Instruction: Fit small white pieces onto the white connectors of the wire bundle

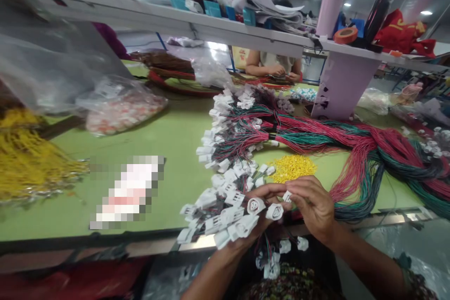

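Note:
At the table's front edge, my left hand (269, 190) is closed around wires that end in white plastic connectors (232, 215), which hide most of the palm. My right hand (316, 206) pinches one small white connector (287, 196) beside my left fingertips. Two connectors in the bunch face me with their round ends. Several more connectors (272, 262) dangle below my hands on thin wires. Just beyond my fingers lies a heap of small yellow pieces (293, 168). Behind it stretches a tied bundle of red and green wires (316, 133), white connectors at its left end.
Yellow wires (38, 154) with metal tips lie at the far left of the green table (183, 140). Nearby sits a clear bag of orange and white parts (123, 108). Overhead runs a loaded shelf (140, 11). A pink-lilac upright panel (346, 84) and a co-worker (274, 63) are beyond.

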Demonstrator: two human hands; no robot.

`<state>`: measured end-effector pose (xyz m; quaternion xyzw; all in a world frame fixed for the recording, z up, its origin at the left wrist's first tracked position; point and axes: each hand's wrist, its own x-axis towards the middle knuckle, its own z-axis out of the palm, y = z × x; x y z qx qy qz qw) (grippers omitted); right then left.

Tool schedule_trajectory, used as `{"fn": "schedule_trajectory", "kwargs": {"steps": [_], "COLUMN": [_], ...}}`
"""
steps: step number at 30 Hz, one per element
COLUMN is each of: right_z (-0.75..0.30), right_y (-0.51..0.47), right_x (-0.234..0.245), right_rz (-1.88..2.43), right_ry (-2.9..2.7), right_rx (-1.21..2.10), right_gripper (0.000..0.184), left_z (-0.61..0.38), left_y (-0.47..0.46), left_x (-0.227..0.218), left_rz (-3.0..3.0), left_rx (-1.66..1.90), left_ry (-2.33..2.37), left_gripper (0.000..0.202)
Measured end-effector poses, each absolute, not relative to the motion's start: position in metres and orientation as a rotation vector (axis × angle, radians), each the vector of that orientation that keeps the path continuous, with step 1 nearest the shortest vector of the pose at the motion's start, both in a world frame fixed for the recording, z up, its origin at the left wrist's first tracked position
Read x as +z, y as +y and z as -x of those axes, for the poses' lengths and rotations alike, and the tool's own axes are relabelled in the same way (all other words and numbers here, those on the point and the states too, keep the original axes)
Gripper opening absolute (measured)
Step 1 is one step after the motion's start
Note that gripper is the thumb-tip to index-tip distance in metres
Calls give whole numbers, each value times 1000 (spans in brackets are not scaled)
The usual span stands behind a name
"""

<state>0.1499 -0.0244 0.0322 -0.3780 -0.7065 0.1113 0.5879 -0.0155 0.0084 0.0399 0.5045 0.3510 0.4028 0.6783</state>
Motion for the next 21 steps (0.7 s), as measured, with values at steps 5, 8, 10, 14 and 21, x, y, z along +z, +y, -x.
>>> {"fn": "schedule_trajectory", "kwargs": {"steps": [5,8,10,14,21], "right_z": [-177,-227,-268,-327,-344], "right_y": [-17,5,24,54,74], "right_x": [37,24,10,-10,-11], "right_rz": [869,1274,1481,1528,1397], "right_ry": [-1830,-1716,-1703,-1816,-2084], "right_rx": [429,373,282,279,356], "right_gripper": [30,20,19,13,15], "left_z": [16,16,16,14,16], "left_y": [9,7,7,9,8], "left_x": [31,27,24,21,24], "left_rz": [-1194,-1201,-1164,-1137,-1123], "left_rx": [1022,1121,1154,1154,1139], "left_ry": [874,925,914,859,877], "left_gripper": [27,31,32,29,31]}}
